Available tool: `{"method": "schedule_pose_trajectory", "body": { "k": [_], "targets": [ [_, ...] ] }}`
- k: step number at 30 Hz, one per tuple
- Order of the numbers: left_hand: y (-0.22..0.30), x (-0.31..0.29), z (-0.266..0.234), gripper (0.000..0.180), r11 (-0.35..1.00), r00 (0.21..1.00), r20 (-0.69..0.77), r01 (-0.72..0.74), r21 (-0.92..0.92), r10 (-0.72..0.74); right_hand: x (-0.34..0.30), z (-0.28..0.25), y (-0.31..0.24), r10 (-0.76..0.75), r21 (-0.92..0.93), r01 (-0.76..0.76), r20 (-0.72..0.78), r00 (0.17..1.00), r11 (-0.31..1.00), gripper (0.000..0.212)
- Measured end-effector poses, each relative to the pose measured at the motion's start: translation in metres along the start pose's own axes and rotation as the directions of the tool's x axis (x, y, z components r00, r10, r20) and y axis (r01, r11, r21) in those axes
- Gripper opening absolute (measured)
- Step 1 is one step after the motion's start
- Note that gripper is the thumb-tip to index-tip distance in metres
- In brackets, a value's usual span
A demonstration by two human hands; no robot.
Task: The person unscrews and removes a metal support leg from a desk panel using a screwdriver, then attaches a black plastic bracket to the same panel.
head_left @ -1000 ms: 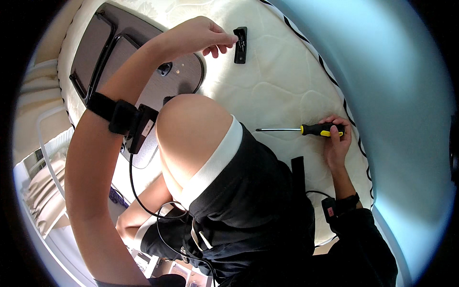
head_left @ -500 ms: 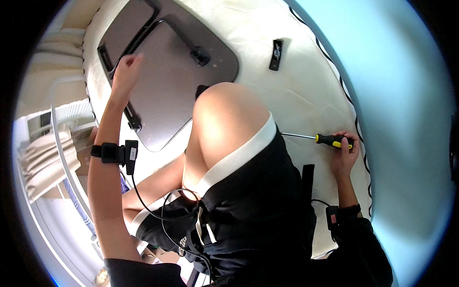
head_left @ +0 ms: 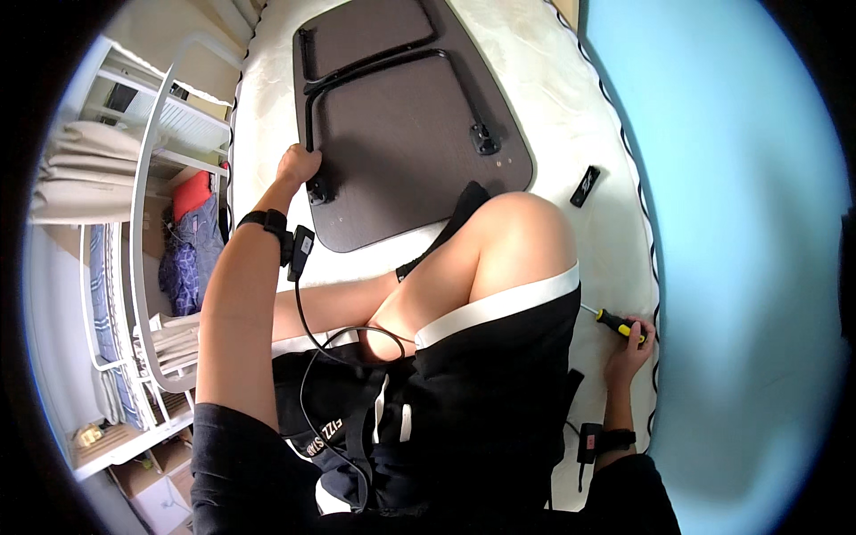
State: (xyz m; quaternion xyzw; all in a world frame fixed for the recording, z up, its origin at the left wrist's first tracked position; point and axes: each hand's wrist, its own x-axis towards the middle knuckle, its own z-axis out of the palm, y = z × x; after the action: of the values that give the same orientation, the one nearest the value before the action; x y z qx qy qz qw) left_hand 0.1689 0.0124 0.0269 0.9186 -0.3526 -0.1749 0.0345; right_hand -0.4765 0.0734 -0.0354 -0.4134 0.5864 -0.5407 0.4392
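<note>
The left hand (head_left: 300, 164) has its grip around a black leg (head_left: 309, 122) of the folding table (head_left: 401, 152), while the right hand (head_left: 629, 352) grasps a screwdriver (head_left: 613, 322) near the right edge of the bed (head_left: 553, 98).

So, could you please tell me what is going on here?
A person sits on a bed beside a dark table that lies underside up. The left hand is at one black leg, near its bracket; whether it grips the leg is hard to tell. The right hand holds a screwdriver by its handle, away from the table. A small black piece lies on the bed, right of the table.
</note>
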Motion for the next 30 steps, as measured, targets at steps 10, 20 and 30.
{"method": "schedule_pose_trajectory", "body": {
  "k": [10,20,30],
  "targets": [
    [0.01,-0.049,-0.082,0.034,0.662,0.984,-0.161,-0.174,-0.729,0.081,0.001,-0.003,0.005,-0.001,0.062,0.002,-0.004,1.0,0.998,0.019],
    [-0.083,-0.078,-0.098,0.022,-0.385,0.987,-0.047,0.015,-0.923,0.151,0.005,0.007,-0.006,0.149,-0.028,-0.152,-0.086,0.985,0.988,0.028],
    [-0.059,-0.099,-0.048,0.028,-0.617,0.989,0.135,0.068,-0.784,-0.063,-0.021,-0.019,-0.096,0.729,0.722,-0.678,0.389,0.563,0.137,0.037]
  ]
}}
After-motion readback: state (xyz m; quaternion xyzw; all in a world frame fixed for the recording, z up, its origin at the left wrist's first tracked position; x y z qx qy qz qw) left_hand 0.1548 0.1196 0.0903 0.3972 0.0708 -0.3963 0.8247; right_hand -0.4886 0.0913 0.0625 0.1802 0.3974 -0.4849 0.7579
